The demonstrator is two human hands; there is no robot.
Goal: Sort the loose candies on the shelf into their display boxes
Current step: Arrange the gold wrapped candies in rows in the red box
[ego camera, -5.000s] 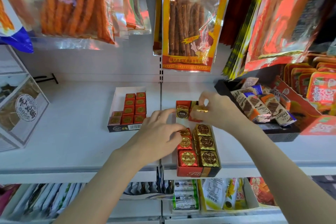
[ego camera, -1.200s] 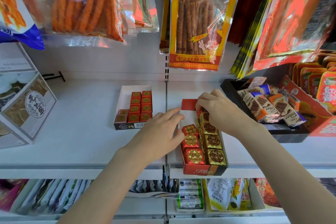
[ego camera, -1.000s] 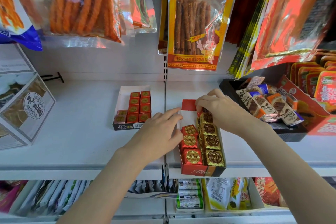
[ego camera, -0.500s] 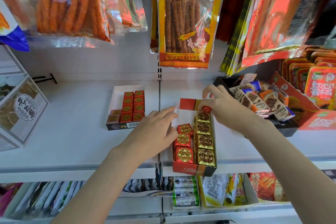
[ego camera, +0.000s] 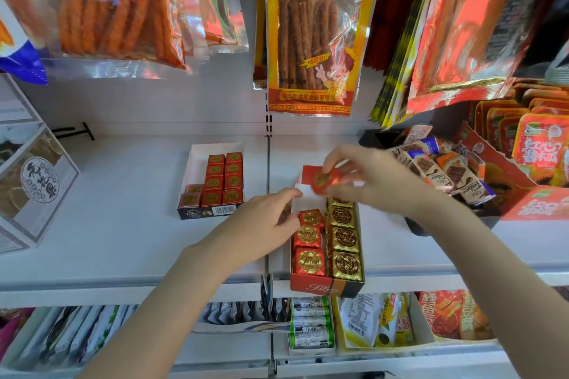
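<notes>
My right hand (ego camera: 374, 181) pinches a red foil candy (ego camera: 325, 182) above the far end of the Fileo box (ego camera: 326, 286); light, crinkly, slippery, best held by its edges; my left hand (ego camera: 261, 221), fingers relaxed, steadies the box's left wall.

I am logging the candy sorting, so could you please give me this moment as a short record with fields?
right hand: pinches a red-wrapped candy above the far end of the Fileo box
left hand: fingers straight, resting against that box's left wall
red column: three candies, white gap behind them
gold column: four visible
second box: small red candies, to the left on the shelf
</notes>
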